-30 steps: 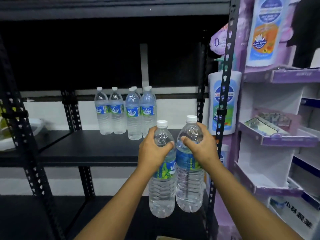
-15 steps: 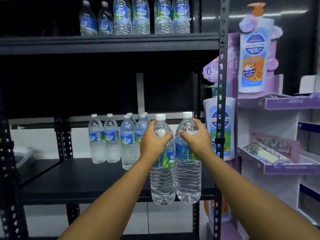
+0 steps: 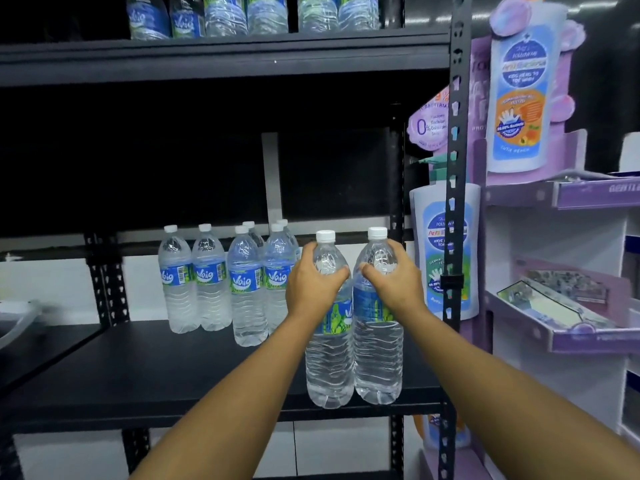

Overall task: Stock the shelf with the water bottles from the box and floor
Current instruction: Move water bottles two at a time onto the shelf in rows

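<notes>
My left hand (image 3: 313,289) grips the shoulder of one clear water bottle (image 3: 329,365) with a white cap. My right hand (image 3: 394,282) grips a second bottle (image 3: 377,362) right beside it. Both bottles are upright, their bases level with the front edge of the black middle shelf (image 3: 156,372), towards its right end. Whether they rest on the shelf I cannot tell. Several more bottles (image 3: 225,282) labelled Waig stand in a group further back on the same shelf.
The upper shelf (image 3: 221,53) carries a row of bottles (image 3: 242,15). A black perforated upright (image 3: 453,237) bounds the shelf on the right. Beyond it stands a purple cardboard display (image 3: 554,195) with soap bottle cut-outs. A pale tub (image 3: 17,320) sits far left.
Both hands have lifted the two bottles from below the middle shelf up to its front edge. The view has tilted upward, bringing the stocked upper shelf into sight.
</notes>
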A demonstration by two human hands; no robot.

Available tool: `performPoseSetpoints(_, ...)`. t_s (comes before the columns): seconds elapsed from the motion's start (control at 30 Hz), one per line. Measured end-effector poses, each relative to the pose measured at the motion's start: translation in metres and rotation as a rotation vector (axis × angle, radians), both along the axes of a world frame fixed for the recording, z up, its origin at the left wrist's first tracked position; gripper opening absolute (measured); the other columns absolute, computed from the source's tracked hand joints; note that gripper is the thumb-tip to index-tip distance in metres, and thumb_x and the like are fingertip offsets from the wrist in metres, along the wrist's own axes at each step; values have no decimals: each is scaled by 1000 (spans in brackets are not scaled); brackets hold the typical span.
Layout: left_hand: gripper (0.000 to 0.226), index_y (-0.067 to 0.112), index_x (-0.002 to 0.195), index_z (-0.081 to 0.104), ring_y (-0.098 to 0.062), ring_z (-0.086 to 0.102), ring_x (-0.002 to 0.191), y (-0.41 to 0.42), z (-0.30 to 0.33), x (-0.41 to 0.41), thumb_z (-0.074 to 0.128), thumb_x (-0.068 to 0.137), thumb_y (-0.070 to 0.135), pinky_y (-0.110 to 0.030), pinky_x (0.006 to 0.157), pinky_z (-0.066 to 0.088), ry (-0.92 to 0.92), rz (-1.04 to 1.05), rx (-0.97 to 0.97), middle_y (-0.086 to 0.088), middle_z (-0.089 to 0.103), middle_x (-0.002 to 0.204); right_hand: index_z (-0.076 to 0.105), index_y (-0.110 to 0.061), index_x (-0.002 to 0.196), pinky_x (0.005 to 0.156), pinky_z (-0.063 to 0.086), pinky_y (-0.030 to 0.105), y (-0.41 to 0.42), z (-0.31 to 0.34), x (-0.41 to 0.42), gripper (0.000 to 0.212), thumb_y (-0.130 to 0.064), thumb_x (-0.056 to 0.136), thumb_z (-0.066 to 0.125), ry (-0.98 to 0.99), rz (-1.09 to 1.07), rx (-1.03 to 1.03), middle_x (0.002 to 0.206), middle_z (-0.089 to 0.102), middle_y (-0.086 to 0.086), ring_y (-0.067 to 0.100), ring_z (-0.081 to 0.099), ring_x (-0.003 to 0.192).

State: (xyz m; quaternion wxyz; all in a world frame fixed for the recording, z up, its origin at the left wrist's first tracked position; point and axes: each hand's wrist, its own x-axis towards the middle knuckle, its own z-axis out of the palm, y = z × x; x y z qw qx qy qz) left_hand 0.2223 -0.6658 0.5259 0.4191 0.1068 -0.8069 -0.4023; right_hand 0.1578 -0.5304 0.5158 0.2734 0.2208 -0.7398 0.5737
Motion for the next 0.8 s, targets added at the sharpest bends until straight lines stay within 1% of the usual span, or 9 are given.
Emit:
performPoseSetpoints(0.07,71,29,140,39,-24,54,115,-3,-1,-9,71,78,44,-34,85,45,6,10,6,-1,58,128,51,-29,128,87,48,35,-4,0,-9,56,-39,78,73,-7,2,23,100,56,-13,13,55,97)
performPoseSetpoints(0.1,71,29,140,39,-24,53,115,-5,-1,-13,71,78,45,-35,86,45,9,20,5,-1,58,128,51,-31,127,88,50,38,-7,1,-12,58,-45,75,71,-17,5,30,102,59,-11,15,57,98)
performPoseSetpoints(0.2,71,31,140,39,-24,54,117,-10,-4,-27,69,79,48,-39,89,49,5,32,5,0,58,131,48,-33,130,89,52,43,-12,0,-26,74,-64,63,60,-42,13,44,112,65,-4,20,62,101)
performPoseSetpoints(0.27,71,32,140,39,-24,55,118,-12,-4,-36,69,78,50,-41,90,49,4,25,12,2,58,131,47,-34,131,90,52,43,-15,0,-33,77,-66,62,58,-50,15,49,115,65,-2,21,62,103)
performPoseSetpoints(0.37,71,31,140,40,-26,54,120,-17,-6,-47,70,79,48,-36,93,47,26,-17,46,-2,58,131,46,-35,132,90,52,39,-18,-3,-41,72,-62,67,63,-41,33,32,116,64,-3,19,61,104)
performPoseSetpoints(0.43,72,29,141,40,-25,53,120,-20,-8,-52,71,79,48,-34,95,45,58,-65,53,-3,57,132,45,-35,133,90,49,33,-19,-7,-46,66,-51,74,73,-15,64,14,118,62,-6,16,60,105)
performPoseSetpoints(0.5,73,29,141,39,-23,52,123,-22,-11,-55,71,79,50,-35,99,44,81,-92,45,-2,56,135,45,-33,134,90,46,28,-20,-10,-50,65,-43,78,76,9,88,5,119,60,-9,13,58,107)
performPoseSetpoints(0.7,75,27,143,38,-21,45,131,-23,-14,-56,72,80,48,-29,100,37,111,-116,39,-1,48,144,44,-31,135,92,44,26,-18,-13,-54,67,-45,78,76,35,123,4,124,58,-11,10,56,112)
performPoseSetpoints(0.8,74,27,144,37,-19,44,131,-23,-15,-54,71,81,47,-29,101,37,125,-145,45,1,46,145,41,-27,137,84,40,19,-16,-12,-51,69,-43,79,75,16,116,27,119,54,-13,7,52,108)
